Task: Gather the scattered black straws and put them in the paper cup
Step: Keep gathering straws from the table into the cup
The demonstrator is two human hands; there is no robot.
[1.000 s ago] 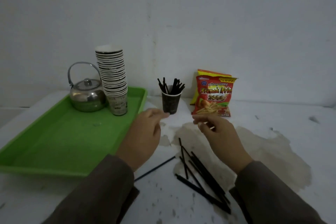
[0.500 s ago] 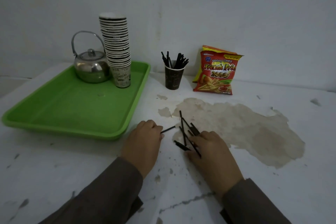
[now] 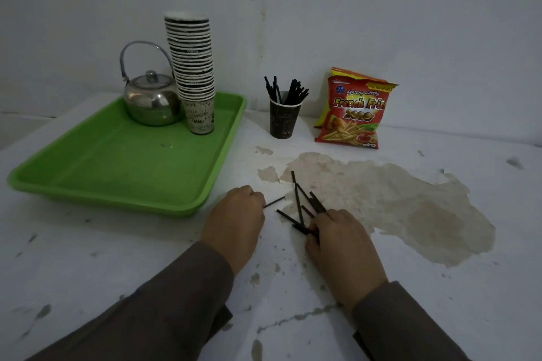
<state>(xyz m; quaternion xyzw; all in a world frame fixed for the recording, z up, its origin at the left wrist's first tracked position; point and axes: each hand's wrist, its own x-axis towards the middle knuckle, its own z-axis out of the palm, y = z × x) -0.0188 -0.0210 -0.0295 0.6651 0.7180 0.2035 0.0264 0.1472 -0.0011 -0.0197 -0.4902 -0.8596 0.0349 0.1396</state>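
Several black straws (image 3: 299, 202) lie scattered on the white table in front of me, fanning up from under my right hand (image 3: 340, 239), whose fingers curl over their near ends. My left hand (image 3: 236, 221) pinches the end of a single black straw (image 3: 274, 202) that points right. A dark paper cup (image 3: 283, 119) stands upright farther back, with several black straws sticking out of it.
A green tray (image 3: 88, 184) at the left holds a steel kettle (image 3: 151, 101) and a tall stack of paper cups (image 3: 192, 67). A red snack bag (image 3: 353, 114) leans on the wall right of the cup. The table paint is peeled at the right.
Both hands came down from near the cup to the straws on the table. The left now pinches one straw; the right has closed over the pile's near ends.
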